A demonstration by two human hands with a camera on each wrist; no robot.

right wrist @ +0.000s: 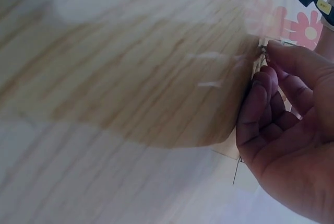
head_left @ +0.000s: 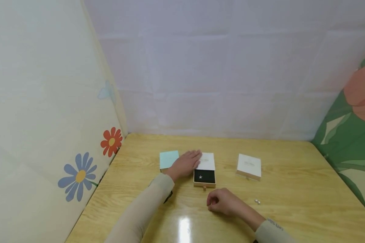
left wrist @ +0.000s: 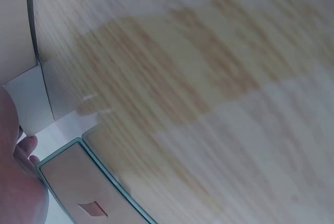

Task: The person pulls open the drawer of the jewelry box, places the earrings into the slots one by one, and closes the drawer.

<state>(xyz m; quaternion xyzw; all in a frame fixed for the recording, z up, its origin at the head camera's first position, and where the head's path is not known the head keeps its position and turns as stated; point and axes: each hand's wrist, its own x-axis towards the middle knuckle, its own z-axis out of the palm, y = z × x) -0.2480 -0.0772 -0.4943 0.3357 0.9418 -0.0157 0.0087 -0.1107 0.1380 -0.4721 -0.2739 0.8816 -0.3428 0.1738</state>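
L hand lies flat, fingers straight, on the white sleeve of a small drawer box; grip apart, pressing not curling; palm sits on tabletop just beside the sleeve's near-left corner, fingertips over its top; drawer stands pulled out toward the person from under those fingers, black pad inside w/ a tiny silver star piece on it; small pull tab at drawer's front edge; pale teal card lies touching or just beside L hand's outer side, partly hidden by wrist; L wrist view shows the teal-edged box and white box corner close by thumb, rest blurred

R hand rests on tabletop just in front of the drawer's pull tab, near but apart from it; fingers curled in, fingertips brought together w/ thumb; R wrist view shows something small and pale at the tips, too blurred to name; can't tell if it's truly pinched

Beyond R hand, to its far right: second white box, closed, well apart; two tiny pale beads on tabletop to right of R hand, near, not touching
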